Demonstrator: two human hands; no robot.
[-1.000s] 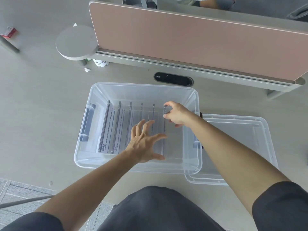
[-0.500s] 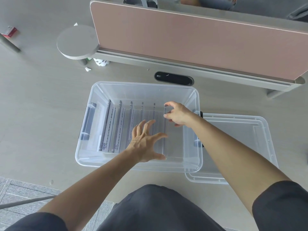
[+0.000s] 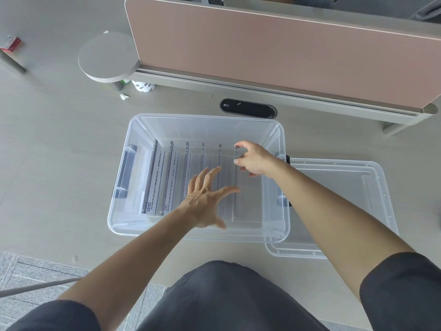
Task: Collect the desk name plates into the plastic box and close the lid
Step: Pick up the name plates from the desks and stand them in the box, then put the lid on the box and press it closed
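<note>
A clear plastic box (image 3: 202, 120) stands on the desk in front of me. Several transparent name plates (image 3: 167, 177) stand on edge inside it in a row from left to right. My right hand (image 3: 253, 160) pinches the top edge of the rightmost name plate (image 3: 235, 199), thumb and fingers closed on it near its far end. My left hand (image 3: 205, 199) hovers over the row with fingers spread, its fingertips on or just above the neighbouring plates, holding nothing. The clear lid (image 3: 346, 199) lies flat on the desk to the right, partly under the box.
A pink partition (image 3: 274, 48) runs across the back of the desk, with a black cable slot (image 3: 248, 108) just behind the box. A round grey shelf (image 3: 107, 58) juts out at back left. My dark-clothed lap (image 3: 226, 297) is at the near desk edge.
Almost nothing differs. Both hands stay where they were in the box, the right one still pinching the rightmost plate.
</note>
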